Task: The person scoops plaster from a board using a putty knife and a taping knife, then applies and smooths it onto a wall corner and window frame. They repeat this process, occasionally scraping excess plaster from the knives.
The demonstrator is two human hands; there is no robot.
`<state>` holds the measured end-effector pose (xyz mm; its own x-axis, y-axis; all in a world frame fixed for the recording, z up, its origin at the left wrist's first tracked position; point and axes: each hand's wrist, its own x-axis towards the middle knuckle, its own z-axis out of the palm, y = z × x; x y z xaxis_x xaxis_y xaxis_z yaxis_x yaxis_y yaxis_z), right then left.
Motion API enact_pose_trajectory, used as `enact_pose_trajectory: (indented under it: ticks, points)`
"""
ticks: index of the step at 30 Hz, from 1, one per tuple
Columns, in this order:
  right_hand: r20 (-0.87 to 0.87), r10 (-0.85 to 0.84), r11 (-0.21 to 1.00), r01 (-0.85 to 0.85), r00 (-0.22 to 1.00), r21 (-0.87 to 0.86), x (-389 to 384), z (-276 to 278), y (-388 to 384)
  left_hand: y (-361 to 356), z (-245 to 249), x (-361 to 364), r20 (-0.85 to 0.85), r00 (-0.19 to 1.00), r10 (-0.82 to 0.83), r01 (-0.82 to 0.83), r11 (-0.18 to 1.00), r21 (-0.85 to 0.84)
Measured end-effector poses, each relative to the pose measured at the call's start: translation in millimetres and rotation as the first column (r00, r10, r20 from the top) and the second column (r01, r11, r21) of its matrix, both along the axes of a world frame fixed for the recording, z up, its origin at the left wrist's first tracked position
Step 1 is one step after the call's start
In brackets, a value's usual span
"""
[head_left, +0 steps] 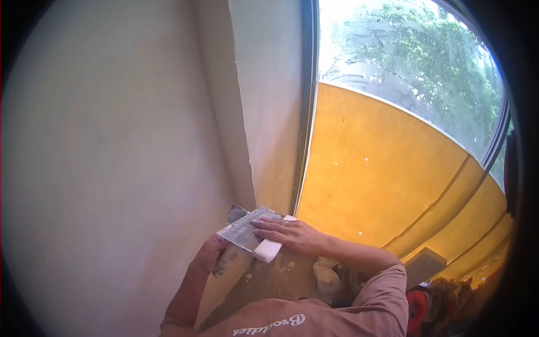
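Note:
A flat grey plastering trowel (pixel 244 229) with a thick white handle is in front of my body, near the wall corner. My right hand (pixel 295 235) lies across it, gripping the white handle, with the fingers stretched over the blade. My left hand (pixel 212 251) is closed low at the trowel's left corner. Behind the trowel, a second grey blade (pixel 236 213) sticks out, which looks like a putty knife in my left hand. Its handle is hidden. Whitish smears mark the trowel's face.
A plain plastered wall (pixel 112 140) fills the left, with a projecting corner (pixel 242 129) beside the window frame (pixel 307 112). Yellow sheeting (pixel 382 168) covers the lower window. Lower right are a crumpled pale bag (pixel 327 275), a board (pixel 426 264) and a red object (pixel 416 306). The floor (pixel 269 281) is spattered.

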<state>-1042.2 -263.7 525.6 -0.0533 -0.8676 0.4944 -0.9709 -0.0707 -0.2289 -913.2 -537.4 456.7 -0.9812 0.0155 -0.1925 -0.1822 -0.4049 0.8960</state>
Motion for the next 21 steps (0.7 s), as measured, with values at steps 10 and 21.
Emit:
enact_pose_trajectory:
  ticks: [10,21]
  points:
    - [0.837,-0.453,0.789,0.575,0.307,0.216,-113,-283,-24,-31,27,50,-0.175,0.949,0.263,-0.257,0.965,0.060]
    - [0.938,-0.044,0.741,0.618,-0.345,0.262,-226,-485,-129,-70,-51,103,0.161,0.961,0.226,-0.241,0.967,0.079]
